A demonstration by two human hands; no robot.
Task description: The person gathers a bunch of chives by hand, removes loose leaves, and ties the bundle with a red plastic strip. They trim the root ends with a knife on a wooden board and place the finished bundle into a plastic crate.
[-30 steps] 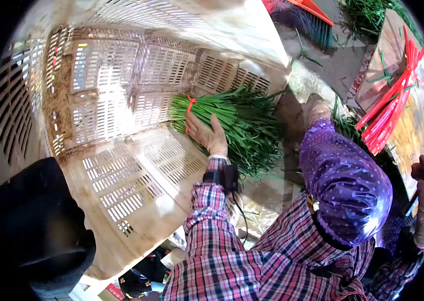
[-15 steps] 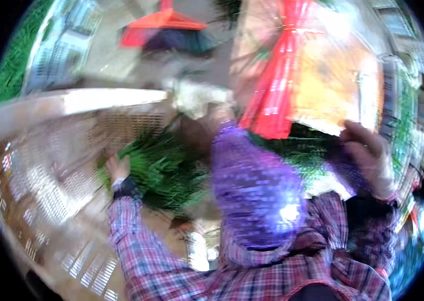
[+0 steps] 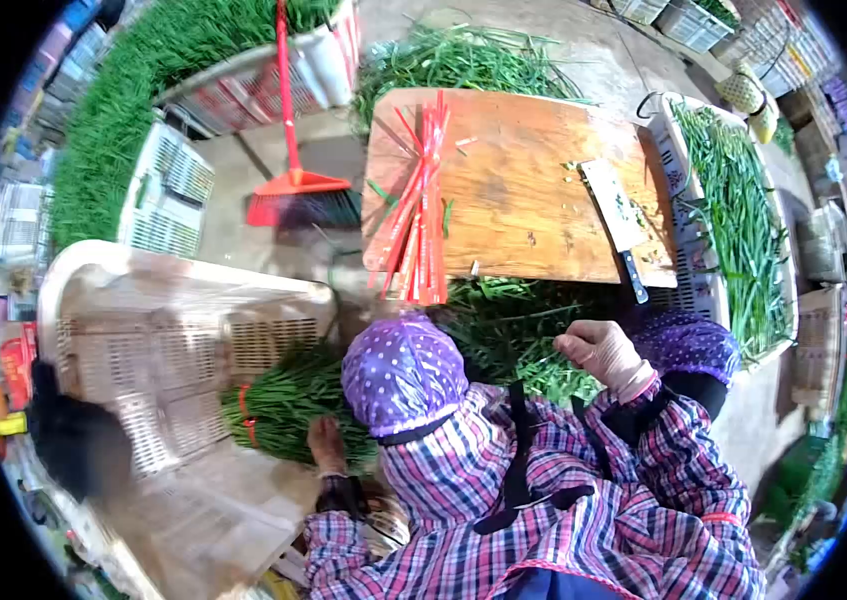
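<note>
A bundle of long green leafy stalks (image 3: 288, 405), tied with a red band, lies in the large pale plastic basket (image 3: 188, 262) at the left. My left hand (image 3: 326, 446) is against the bundle's right part; its fingers are blurred and their grip is unclear. In a pale glove, my right hand (image 3: 598, 352) hovers over loose greens (image 3: 533, 325) below the wooden board, fingers curled together with nothing visible in them. Red strips (image 3: 423, 215) lie across the board's left side. Purple dotted covers (image 3: 405, 372) are on my knees.
On the wooden board (image 3: 533, 180) rests a cleaver (image 3: 611, 205), its handle over the near edge. A crate of green stalks (image 3: 733, 225) stands right. A red broom (image 3: 298, 185) is behind the basket, near more greens (image 3: 458, 62). A dark blurred shape (image 3: 78, 435) is far left.
The view has shifted and sharpened, bringing the whole board and cleaver into sight. My left hand has gone from the bundle's left end to its right part. My right hand is now lower, over the greens.
</note>
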